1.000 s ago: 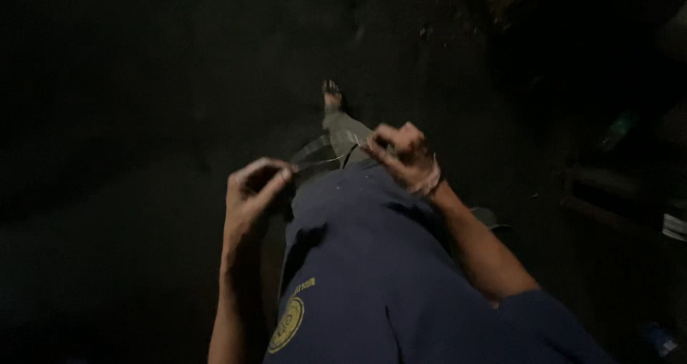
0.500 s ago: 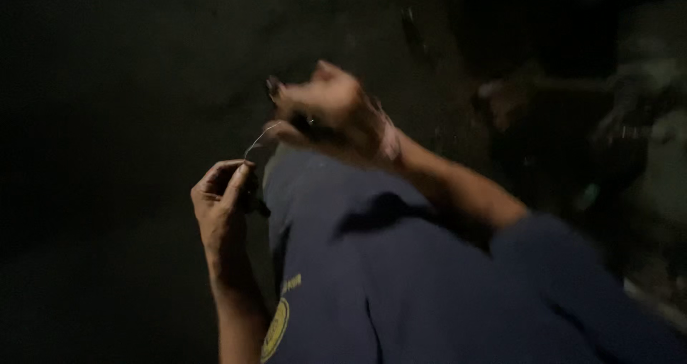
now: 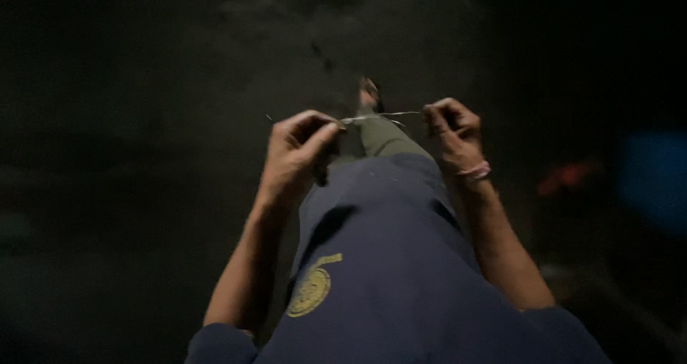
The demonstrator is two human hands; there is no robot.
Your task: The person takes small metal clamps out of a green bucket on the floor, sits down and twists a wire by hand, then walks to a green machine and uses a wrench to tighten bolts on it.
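Two hands are in view, both the person's own, and one thin pale strand runs between them. The fingers of the left hand are curled in, thumb pressed against the forefinger, and they pinch one end of the strand; a short tail of it pokes out past the knuckles to the left. The fingers of the right hand are bent into a loose fist and close on the other end. The strand hangs nearly level and taut between the two pinches, in front of the person's waist, its middle crossing just over the forward leg. Whether it is wire, thread or cord cannot be told in the dim light.

One pink band circles the right wrist. Both forearms are bare, and short sleeves show at the bottom edge. Below the hands lies a dark blue shirt with one round yellow emblem on its left chest. One leg in greyish trousers reaches forward, ending in one foot in what looks like a sandal. The ground around is dark and bare-looking. At the right edge sit one blurred blue glow and one reddish smear, too unclear to identify.
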